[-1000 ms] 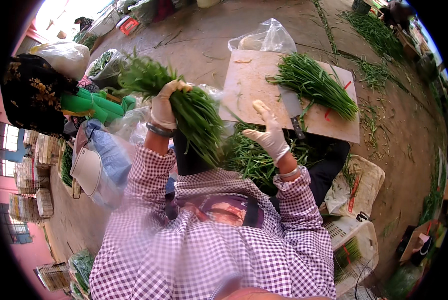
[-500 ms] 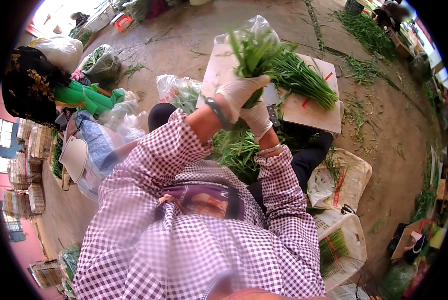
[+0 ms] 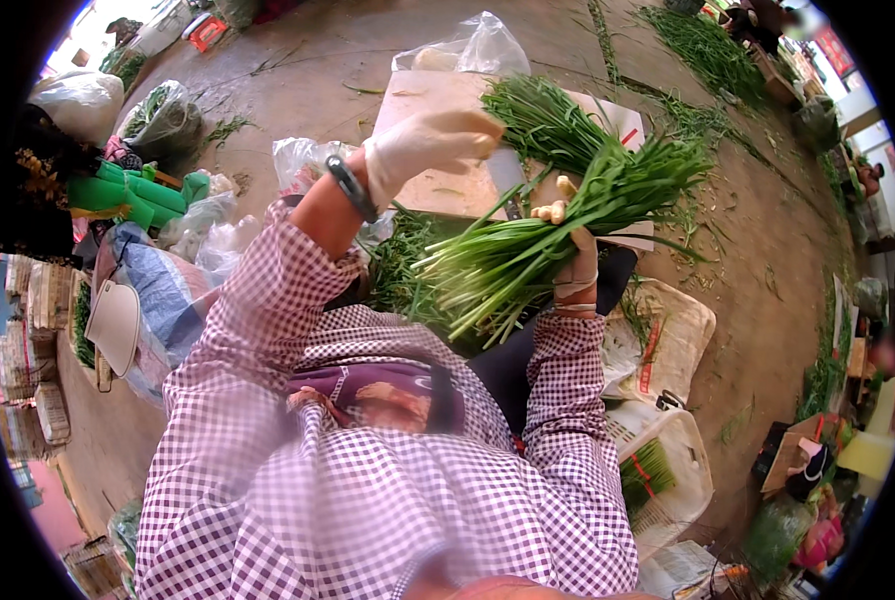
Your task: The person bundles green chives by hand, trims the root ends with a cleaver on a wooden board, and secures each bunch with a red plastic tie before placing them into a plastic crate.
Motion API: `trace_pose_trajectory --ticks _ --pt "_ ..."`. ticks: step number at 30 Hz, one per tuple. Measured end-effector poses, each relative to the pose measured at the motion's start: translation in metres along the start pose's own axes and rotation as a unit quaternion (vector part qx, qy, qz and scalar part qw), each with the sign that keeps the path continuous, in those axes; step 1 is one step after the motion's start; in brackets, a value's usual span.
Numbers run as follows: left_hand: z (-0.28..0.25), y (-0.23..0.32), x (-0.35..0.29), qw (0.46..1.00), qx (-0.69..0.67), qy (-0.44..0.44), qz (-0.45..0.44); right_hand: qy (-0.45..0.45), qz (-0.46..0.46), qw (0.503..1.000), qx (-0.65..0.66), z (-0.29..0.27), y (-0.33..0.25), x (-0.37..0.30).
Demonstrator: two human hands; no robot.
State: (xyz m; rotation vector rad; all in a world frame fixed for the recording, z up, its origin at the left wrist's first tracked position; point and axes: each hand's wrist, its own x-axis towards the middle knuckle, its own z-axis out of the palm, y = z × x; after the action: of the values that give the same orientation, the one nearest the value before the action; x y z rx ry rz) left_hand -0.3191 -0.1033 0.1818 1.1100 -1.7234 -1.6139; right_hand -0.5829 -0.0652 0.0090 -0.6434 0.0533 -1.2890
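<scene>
My right hand, in a pale glove, grips a bunch of long-stemmed greens around its middle. The pale cut ends point to the lower left, and the leaves fan out to the upper right. My left hand, also gloved, is raised above the board with fingers stretched out and nothing in it. Under the hands is a light board. A second bunch of greens lies on its far part. The flat blade of a knife shows on the board between my hands, partly hidden by the stems.
Loose greens are heaped below the board, near my lap. A clear plastic bag lies beyond it. To the right stands a white basket holding a tied bunch. Bags crowd the left, including a blue-and-white sack. Scattered leaves cover floor parts.
My left hand has let go of the greens and moved left. My right hand has swung the bunch right and down, turning the stem ends to the lower left.
</scene>
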Motion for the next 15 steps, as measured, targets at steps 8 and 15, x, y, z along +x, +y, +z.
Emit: trace_pose_trajectory --ticks 8,15 --pt "0.017 -0.144 -0.015 0.977 -0.053 -0.181 -0.097 0.040 0.002 0.997 0.067 0.016 0.009 0.001" --pt "0.068 -0.172 -0.027 0.871 -0.444 -0.205 -0.047 0.173 0.183 0.967 -0.049 0.042 0.034 0.029"
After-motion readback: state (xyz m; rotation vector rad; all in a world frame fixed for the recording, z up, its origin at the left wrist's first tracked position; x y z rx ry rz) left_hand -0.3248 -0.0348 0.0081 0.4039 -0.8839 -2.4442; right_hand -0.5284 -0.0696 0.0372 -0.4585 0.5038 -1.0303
